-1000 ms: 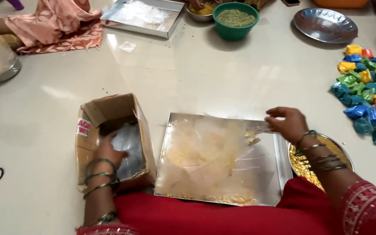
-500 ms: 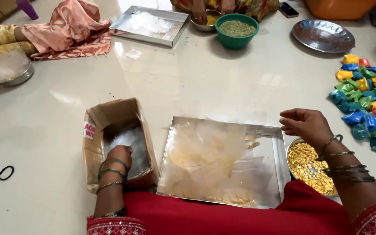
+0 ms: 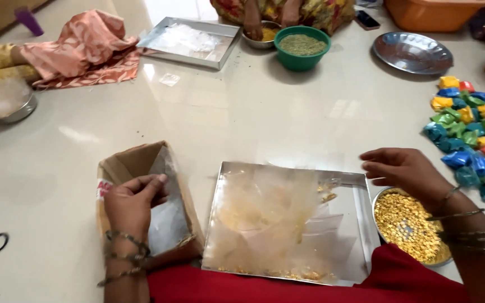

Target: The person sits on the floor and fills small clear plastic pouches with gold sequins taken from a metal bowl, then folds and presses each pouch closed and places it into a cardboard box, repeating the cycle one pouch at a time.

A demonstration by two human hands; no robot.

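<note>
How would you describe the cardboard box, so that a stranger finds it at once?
Start at the big steel tray in front of the person. Directly to its left stands the cardboard box, open on top, with clear plastic bags inside and the left hand over it. It is the only brown cardboard thing there.

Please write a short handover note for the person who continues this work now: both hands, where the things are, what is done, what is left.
Left hand: pinching a clear plastic sheet in the brown cardboard box.
Right hand: open, empty, above the steel bowl of yellow grains.
Square steel tray: in front, holding clear plastic pouches with yellow bits.
Done: colourful wrapped packets piled at right.
Left: the pouches on the tray look unfilled.
</note>
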